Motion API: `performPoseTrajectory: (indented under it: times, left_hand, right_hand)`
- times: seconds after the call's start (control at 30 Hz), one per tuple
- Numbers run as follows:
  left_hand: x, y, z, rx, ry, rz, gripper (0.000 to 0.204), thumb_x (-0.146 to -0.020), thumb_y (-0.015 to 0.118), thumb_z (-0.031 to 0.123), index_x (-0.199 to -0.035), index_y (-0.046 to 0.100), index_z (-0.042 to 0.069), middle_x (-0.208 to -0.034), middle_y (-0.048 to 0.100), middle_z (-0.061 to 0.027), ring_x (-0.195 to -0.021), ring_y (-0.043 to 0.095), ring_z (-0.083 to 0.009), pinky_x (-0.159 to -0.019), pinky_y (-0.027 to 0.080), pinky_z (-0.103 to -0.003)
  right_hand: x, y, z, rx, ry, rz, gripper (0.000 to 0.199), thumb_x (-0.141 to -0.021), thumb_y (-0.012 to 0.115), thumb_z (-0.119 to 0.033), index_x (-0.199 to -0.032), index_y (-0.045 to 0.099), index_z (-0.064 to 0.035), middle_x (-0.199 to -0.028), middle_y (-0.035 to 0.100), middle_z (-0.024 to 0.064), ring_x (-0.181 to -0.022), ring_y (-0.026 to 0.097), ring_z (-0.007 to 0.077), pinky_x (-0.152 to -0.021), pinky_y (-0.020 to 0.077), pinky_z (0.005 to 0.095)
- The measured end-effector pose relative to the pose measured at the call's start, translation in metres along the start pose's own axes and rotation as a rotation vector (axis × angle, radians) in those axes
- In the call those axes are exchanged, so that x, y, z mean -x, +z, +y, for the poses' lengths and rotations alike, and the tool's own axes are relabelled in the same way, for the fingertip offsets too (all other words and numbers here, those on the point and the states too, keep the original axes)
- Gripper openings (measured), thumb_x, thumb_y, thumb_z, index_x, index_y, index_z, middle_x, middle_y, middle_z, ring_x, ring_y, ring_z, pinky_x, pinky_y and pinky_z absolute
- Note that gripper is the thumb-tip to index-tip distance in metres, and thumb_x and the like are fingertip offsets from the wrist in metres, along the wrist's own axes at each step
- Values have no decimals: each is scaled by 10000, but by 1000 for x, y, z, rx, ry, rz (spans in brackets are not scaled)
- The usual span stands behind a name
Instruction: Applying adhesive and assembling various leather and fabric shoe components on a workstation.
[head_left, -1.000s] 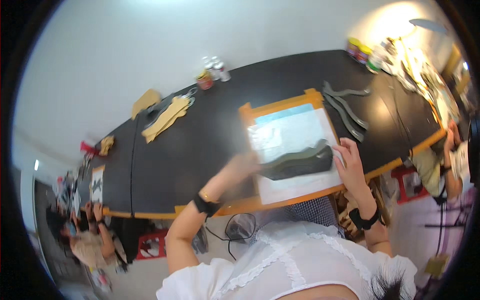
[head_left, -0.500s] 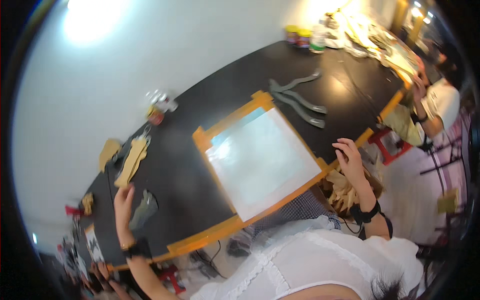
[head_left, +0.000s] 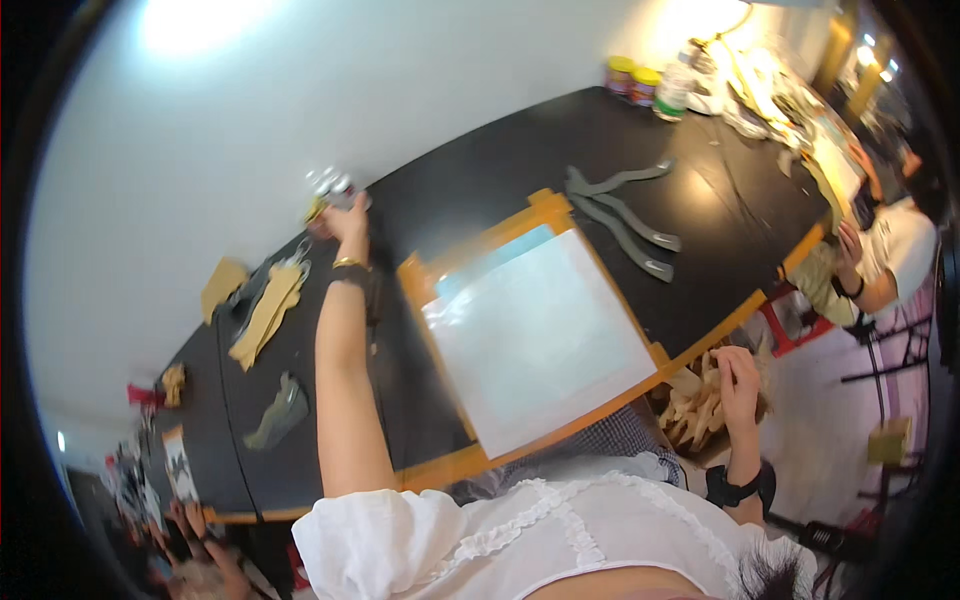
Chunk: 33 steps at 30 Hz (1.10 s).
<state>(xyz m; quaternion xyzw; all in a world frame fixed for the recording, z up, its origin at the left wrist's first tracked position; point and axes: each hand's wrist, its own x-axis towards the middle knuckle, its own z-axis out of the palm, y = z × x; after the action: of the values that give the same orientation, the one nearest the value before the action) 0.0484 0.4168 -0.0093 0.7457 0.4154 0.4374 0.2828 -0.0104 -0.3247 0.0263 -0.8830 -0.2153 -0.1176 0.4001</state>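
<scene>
My left hand [head_left: 347,218] is stretched across the black table [head_left: 460,190] to its far edge. It touches a small cluster of shiny clear objects [head_left: 328,184], and its grip is hidden. My right hand [head_left: 737,372] is below the table's near edge, in a box of tan strips [head_left: 697,408], fingers curled around one of them. Between my arms lies an orange-framed board [head_left: 540,335] covered by a white and pale blue sheet.
Several grey curved pieces [head_left: 622,215] lie beyond the board. A grey piece [head_left: 281,410] and tan cut-outs [head_left: 265,312] lie at the left. Jars [head_left: 631,77] stand at the far right end. Another person [head_left: 893,250] sits at the right, and others are at the lower left.
The dark grey piece left the board and now lies at the table's left. My left hand swung from there to the far edge. My right hand dropped into the box.
</scene>
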Motion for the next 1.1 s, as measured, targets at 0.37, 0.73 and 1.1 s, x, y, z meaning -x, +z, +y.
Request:
performPoseTrajectory:
  times: [0.37, 0.73, 1.1]
  left_hand:
    - [54, 14, 64, -47, 339, -246, 488, -848, 739, 293, -1109, 487, -32, -962, 634, -158, -857, 635, -273, -797, 499, -370]
    - [370, -64, 303, 197, 1442, -1136, 502, -567, 789, 19, -1043, 644, 85, -1100, 652, -64, -1014, 594, -286, -868, 464, -415]
    - [396, -45, 289, -478, 1274, -1552, 1113, -563, 894, 313, -1483, 315, 77, -1555, 191, -257, -1391, 207, -528, -1121, 285, -522]
  right_hand:
    - [5, 3, 12, 35, -17, 71, 180, -859, 660, -48, -1037, 669, -26, -906, 632, 132, -823, 609, 281, -741, 499, 344]
    - [-21, 36, -47, -683, -143, 28, 616, -757, 790, -68, -1325, 555, -103, -1118, 590, 94, -1008, 608, 249, -842, 517, 336]
    - [118, -6, 145, -334, 750, 571, 362, -785, 724, -29, -1123, 595, -39, -1035, 627, 94, -922, 612, 168, -806, 488, 281]
